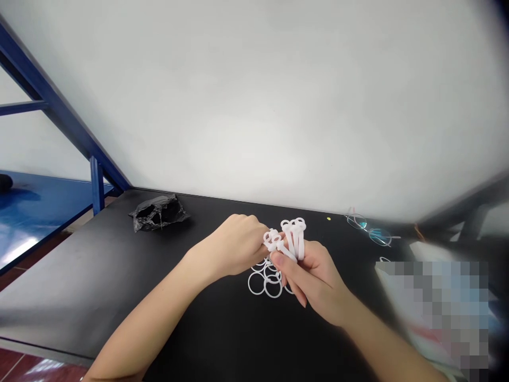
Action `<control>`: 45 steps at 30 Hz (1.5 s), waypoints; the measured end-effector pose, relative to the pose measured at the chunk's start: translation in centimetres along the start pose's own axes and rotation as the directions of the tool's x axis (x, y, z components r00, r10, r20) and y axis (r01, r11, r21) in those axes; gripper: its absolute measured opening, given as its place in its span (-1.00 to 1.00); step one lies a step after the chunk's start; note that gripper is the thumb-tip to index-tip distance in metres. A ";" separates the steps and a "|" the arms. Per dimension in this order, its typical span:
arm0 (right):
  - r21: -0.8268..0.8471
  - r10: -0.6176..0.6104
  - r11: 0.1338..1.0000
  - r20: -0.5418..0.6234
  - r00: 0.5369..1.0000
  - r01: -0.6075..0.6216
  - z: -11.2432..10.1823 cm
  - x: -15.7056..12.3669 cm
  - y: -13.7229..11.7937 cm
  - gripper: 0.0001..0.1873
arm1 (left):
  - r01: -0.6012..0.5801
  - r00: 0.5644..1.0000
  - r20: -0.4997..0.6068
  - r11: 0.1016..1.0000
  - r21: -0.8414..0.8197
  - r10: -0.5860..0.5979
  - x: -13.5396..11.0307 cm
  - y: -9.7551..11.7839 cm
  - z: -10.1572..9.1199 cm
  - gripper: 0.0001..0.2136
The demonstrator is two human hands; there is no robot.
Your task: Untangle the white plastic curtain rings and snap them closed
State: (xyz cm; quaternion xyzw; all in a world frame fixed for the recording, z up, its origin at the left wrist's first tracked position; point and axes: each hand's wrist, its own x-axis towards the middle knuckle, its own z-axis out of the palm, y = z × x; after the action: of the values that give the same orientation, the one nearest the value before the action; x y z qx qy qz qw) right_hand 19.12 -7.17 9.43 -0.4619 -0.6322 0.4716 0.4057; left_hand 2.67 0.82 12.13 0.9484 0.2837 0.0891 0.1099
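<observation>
My right hand [314, 273] is closed around a bunch of white plastic curtain rings [295, 239], their small eyelets pointing up and to the left. Beside it, my left hand [242, 241] is turned back-up with its fingers curled. Its fingertips meet the left side of the bunch and are mostly hidden, so what they pinch does not show. Below the hands, several loose white rings [272, 287] lie flat and overlapping on the black tabletop [222, 334]. Some of them are partly covered by my right hand.
A crumpled black plastic bag [159, 212] lies at the back left. Eyeglasses [379, 237] rest at the back right, near a small yellow bit [328, 218]. A pale, partly blurred-out item [397, 286] covers the right side. A white wall [254, 106] rises behind; a blue frame [67, 116] stands left.
</observation>
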 end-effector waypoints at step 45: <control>0.177 -0.184 0.966 -0.046 0.982 0.189 -1.9 0.4 1.1 -0.64 | -0.222 0.970 -0.188 0.869 -0.441 0.152 0.7 0.3 0.0 -0.80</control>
State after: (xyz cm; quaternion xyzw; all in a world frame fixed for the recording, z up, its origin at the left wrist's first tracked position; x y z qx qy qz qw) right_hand 21.02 -6.26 8.81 -0.3686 -0.6215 0.4797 0.4976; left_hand 3.40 0.98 12.28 0.9093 0.1684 0.2334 0.3006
